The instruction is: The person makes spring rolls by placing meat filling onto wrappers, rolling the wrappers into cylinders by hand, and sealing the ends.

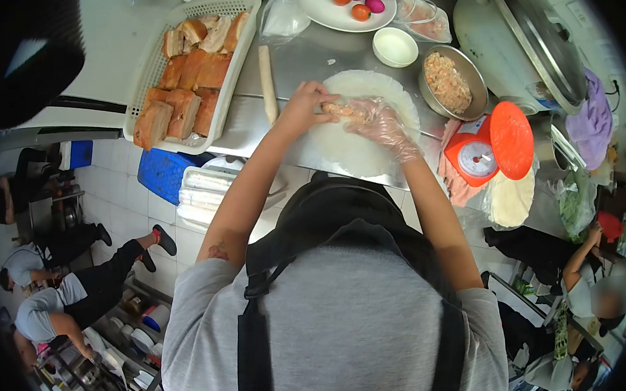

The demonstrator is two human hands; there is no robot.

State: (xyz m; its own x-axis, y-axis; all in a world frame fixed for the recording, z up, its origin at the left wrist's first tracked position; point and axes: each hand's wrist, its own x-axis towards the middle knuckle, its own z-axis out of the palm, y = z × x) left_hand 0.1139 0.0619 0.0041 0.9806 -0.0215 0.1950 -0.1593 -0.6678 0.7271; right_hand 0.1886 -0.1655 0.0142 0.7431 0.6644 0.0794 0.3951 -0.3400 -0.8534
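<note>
A large round white dough sheet (pixel 353 148) lies on the metal worktop in front of me. On its upper part sits a roll-shaped portion of pinkish-orange minced filling (pixel 342 110). My left hand (pixel 303 108) is bare and curls its fingertips around the left end of the filling. My right hand (pixel 383 128), in a clear plastic glove, cups the right end with bent fingers. To the right stands a metal bowl (pixel 480 93) holding more of the same mince. A thin wooden rolling pin (pixel 267 83) rests left of my left hand.
Roast pork slabs fill a white basket (pixel 228 115) at left. A plate (pixel 316 7) of red and purple round items and a small white bowl (pixel 395 47) stand behind. An orange scale (pixel 477 159) and a big lidded pot (pixel 497 41) are at right. Other people work around.
</note>
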